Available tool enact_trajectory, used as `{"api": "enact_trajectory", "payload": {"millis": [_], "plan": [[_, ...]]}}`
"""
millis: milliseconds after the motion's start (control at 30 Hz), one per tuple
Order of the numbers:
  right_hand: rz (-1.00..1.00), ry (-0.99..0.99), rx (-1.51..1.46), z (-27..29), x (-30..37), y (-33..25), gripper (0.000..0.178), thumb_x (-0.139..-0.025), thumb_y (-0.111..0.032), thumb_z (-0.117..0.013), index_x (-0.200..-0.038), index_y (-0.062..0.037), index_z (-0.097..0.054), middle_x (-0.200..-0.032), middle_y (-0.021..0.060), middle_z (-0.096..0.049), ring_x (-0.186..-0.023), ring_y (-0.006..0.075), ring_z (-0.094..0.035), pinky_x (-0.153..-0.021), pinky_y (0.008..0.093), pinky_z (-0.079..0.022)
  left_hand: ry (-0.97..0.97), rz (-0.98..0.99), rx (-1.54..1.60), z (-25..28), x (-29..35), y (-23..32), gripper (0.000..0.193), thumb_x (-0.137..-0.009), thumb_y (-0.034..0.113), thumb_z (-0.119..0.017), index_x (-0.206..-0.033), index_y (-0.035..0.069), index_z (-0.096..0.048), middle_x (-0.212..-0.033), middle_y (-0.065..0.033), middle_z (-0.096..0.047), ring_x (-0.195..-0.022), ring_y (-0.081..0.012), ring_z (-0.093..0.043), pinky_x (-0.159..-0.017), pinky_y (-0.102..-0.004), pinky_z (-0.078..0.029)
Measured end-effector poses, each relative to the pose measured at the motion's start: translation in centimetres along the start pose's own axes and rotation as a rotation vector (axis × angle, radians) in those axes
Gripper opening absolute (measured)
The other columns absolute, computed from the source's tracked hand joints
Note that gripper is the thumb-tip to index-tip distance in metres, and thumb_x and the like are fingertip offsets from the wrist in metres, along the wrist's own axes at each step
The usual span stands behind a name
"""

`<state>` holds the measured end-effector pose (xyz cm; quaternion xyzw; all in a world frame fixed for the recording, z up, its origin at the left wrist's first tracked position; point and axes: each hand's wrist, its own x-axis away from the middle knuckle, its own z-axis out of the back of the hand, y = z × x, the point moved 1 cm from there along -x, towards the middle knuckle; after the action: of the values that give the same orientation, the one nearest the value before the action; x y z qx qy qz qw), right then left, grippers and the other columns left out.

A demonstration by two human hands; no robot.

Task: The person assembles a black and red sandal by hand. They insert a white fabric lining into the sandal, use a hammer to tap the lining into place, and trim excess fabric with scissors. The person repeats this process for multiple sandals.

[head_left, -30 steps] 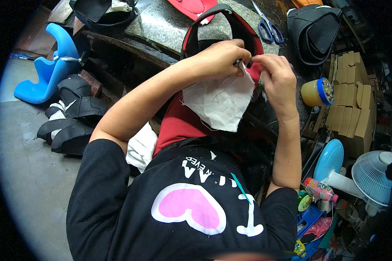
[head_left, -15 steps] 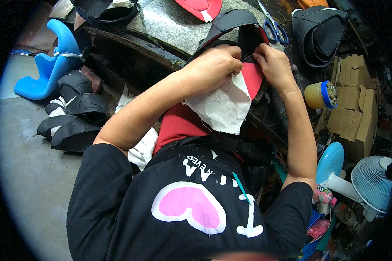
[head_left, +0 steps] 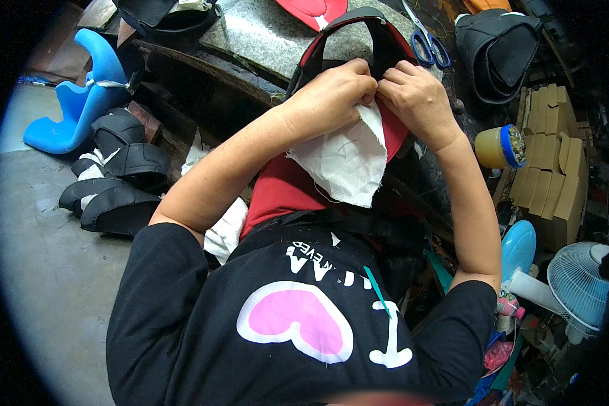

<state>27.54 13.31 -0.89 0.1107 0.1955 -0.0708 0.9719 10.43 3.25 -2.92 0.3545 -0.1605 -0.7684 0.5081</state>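
Observation:
Both my hands work close together at a black sandal (head_left: pixel 383 49) with red lining and a red sole, raised above my lap. My left hand (head_left: pixel 335 95) is closed, its fingertips pinched at the sandal's edge. From under that fist hangs a frayed white cloth (head_left: pixel 348 162); whether the fingers grip it too is hidden. My right hand (head_left: pixel 421 101) is closed with bent fingers on the sandal's other side, almost touching the left fingertips. What lies right between the fingertips is too small to make out.
Beyond the sandal lie a grey stone slab (head_left: pixel 264 57), a red sole (head_left: pixel 311 10) and blue-handled scissors (head_left: pixel 426 44). Black sandals (head_left: pixel 139 166) are heaped at left beside a blue foam piece (head_left: pixel 74 101). At right are a jar (head_left: pixel 492 147), cardboard boxes (head_left: pixel 551 172) and a fan (head_left: pixel 578 287).
My right hand has moved left, close to my left fingertips. The sandal has tilted, so its strap now shows more edge and red lining. The white cloth has shifted slightly.

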Motion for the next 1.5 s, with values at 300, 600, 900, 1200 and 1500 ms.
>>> {"api": "enact_trajectory", "payload": {"millis": [300, 600, 900, 1200, 1500], "plan": [[-0.397, -0.228, -0.317, -1.9, -0.4, 2.6, 0.02, -0.086, -0.025, -0.07, -0.099, -0.0104, -0.075, -0.091, 0.0147, -0.073, -0.088, 0.0355, -0.071, -0.08, 0.0452, -0.056, 0.259, 0.126, -0.081, -0.8, 1.0, 2.2, 0.036, -0.071, -0.004, -0.068, -0.105, 0.0, -0.057, -0.103, -0.0211, -0.058, -0.103, -0.043, -0.061, -0.089, -0.0482, -0.051], [-0.353, -0.434, -0.521, -2.0, -1.4, 5.2, 0.023, -0.089, -0.027, -0.068, -0.103, -0.0105, -0.076, -0.096, 0.0165, -0.074, -0.091, 0.0361, -0.07, -0.082, 0.044, -0.055, 0.118, -0.142, -0.267, -2.1, 1.3, 1.8, 0.037, -0.077, -0.001, -0.068, -0.113, 0.007, -0.06, -0.105, -0.015, -0.058, -0.1, -0.0363, -0.061, -0.088, -0.044, -0.053], [-0.431, -0.47, -0.537, -1.7, -1.3, 4.9, 0.023, -0.091, -0.027, -0.067, -0.106, -0.0116, -0.076, -0.099, 0.0149, -0.075, -0.095, 0.0327, -0.071, -0.084, 0.0422, -0.054, 0.481, -0.078, 0.101, -1.5, 1.7, 2.5, 0.042, -0.079, -0.009, -0.067, -0.118, 0.003, -0.058, -0.119, -0.0163, -0.054, -0.113, -0.0339, -0.059, -0.091, -0.0424, -0.053], [-0.466, -0.068, -0.728, 1.8, 0.1, 3.1, 0.022, -0.095, -0.024, -0.068, -0.103, -0.0046, -0.073, -0.098, 0.0143, -0.073, -0.088, 0.03, -0.071, -0.08, 0.0365, -0.055, -0.111, -0.132, -0.468, -2.3, 1.0, 2.2, 0.038, -0.091, 0.023, -0.064, -0.127, 0.016, -0.062, -0.126, -0.0019, -0.063, -0.104, -0.0265, -0.056, -0.092, -0.0386, -0.05], [-0.974, -0.175, -0.039, 6.1, 14.3, -4.2, 0.047, -0.087, -0.012, -0.074, -0.133, -0.0104, -0.06, -0.12, 0.0129, -0.064, -0.115, 0.0331, -0.059, -0.096, 0.0438, -0.05, -0.219, -0.233, -0.517, -1.3, 0.0, 2.9, 0.048, -0.086, 0.016, -0.066, -0.133, 0.021, -0.063, -0.128, -0.0002, -0.06, -0.103, -0.0252, -0.056, -0.09, -0.0369, -0.051]]}}
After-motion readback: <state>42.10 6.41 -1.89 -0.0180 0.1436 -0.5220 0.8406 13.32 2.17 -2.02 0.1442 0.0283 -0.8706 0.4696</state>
